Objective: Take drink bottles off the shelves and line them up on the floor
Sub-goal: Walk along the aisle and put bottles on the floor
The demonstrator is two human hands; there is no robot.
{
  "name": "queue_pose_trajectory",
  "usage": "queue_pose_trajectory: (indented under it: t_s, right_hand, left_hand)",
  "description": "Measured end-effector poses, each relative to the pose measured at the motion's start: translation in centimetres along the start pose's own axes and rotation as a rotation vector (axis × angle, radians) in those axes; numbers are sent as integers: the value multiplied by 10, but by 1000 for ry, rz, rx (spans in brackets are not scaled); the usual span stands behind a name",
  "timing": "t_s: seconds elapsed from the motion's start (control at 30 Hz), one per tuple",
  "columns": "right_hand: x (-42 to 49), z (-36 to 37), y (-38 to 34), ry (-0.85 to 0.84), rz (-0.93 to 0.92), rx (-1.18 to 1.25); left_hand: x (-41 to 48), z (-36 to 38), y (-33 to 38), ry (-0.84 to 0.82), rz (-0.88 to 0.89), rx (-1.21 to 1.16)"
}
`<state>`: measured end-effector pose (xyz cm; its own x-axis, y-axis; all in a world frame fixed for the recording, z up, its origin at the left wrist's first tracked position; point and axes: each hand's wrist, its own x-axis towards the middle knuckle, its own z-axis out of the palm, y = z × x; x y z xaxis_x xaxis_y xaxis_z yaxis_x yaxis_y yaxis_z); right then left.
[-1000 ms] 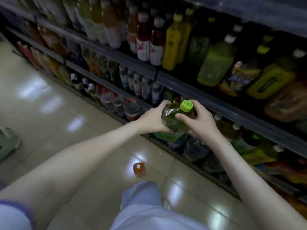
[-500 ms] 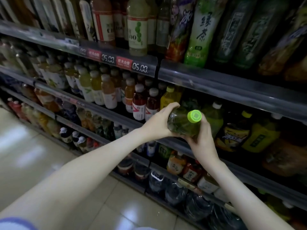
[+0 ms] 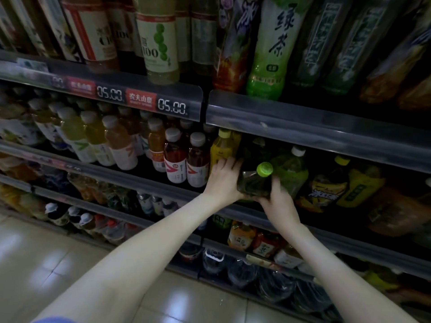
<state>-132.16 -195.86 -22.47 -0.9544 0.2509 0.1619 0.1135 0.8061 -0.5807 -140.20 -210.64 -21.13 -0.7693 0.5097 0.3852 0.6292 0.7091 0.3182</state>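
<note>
- Currently the dark green plastic bottle with a bright green screw cap (image 3: 253, 184) is at the front edge of the middle shelf, tilted so that its cap points toward the camera.
- Whether its base rests on the shelf cannot be told.
- The left hand (image 3: 224, 180) grips its left side, fingers curled round behind it.
- The right hand (image 3: 278, 202) holds it from below and from the right, with the thumb up along the bottle's side.
- It sits between a yellow bottle with a yellow cap (image 3: 222, 149) on the left and a light green bottle with a white cap (image 3: 292, 170) on the right.
- Two dark red bottles with white caps (image 3: 186, 163) stand further left.
- A grey shelf rail (image 3: 303, 127) runs above, beside a price tag reading 05.00 (image 3: 172, 106).
- Glossy pale floor tiles (image 3: 46, 264) lie below.
</note>
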Motion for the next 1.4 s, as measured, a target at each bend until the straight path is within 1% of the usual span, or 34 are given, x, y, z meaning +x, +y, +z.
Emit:
queue_pose_trajectory:
  t_s: [0.07,0.17,0.23,0.37,0.43,0.5,0.57,0.63,0.67,0.77,0.8,0.83,0.9,0.97,1.0,1.03,1.07,1.1,1.17,1.27,1.3,1.33,1.37,1.4]
  right_hand:
    - [3,0,0,-19,18,-72]
    - [8,-4,-3,-21,42,-167]
    - [12,-6,-6,1,26,-239]
    - [21,-1,-13,60,-72,-421]
    - [24,4,-12,87,-156,-562]
    - [30,4,-12,106,-242,-652]
    - [38,-2,-13,17,-254,-715]
    - [47,-9,-17,-137,-183,-762]
    - [50,-12,-20,-186,-146,-779]
    - [51,-15,-24,-222,-110,-776]
    - [48,-14,-22,-190,-131,-777]
    - [43,-11,-19,-121,-179,-776]
    - [26,-1,-8,63,-339,-709]
    - [-4,22,9,126,-493,-576]
    - [-22,40,21,115,-560,-508]
    - [-43,59,33,81,-608,-448]
    - [-65,79,45,7,-623,-405]
    - [-88,103,60,-101,-612,-376]
    - [-132,155,91,-354,-537,-337]
    - [-197,244,142,-736,-408,-315]
    - [-213,273,154,-826,-373,-317]
    - [-227,305,168,-881,-357,-334]
    - [-240,340,182,-932,-346,-348]
    - [-253,376,194,-1021,-351,-376]
  left_hand:
    - [1,8,-4,18,9,12]
    - [4,14,-2,7,39,112]
    - [8,16,-1,11,45,166]
    - [17,18,-6,36,46,237]
    - [16,20,-4,58,80,317]
    - [13,24,0,87,101,415]
    - [13,27,2,113,86,491]
    - [17,27,3,112,50,510]
    - [20,26,4,101,36,496]
    - [19,25,12,52,-5,485]
    - [15,24,15,43,-21,469]
    - [7,25,18,39,-40,435]
    - [-17,31,17,61,-61,342]
    - [-52,43,11,71,-67,265]
    - [-74,53,6,74,-92,230]
    - [-98,66,1,53,-145,198]
    - [-125,81,-6,16,-206,167]
    - [-154,98,-13,-34,-273,138]
    - [-214,138,-30,-134,-413,80]
    - [-309,210,-56,-288,-674,-51]
    - [-339,235,-65,-340,-764,-100]
    - [-370,262,-76,-374,-849,-141]
    - [-401,290,-86,-402,-907,-153]
    - [-429,316,-96,-437,-924,-156]
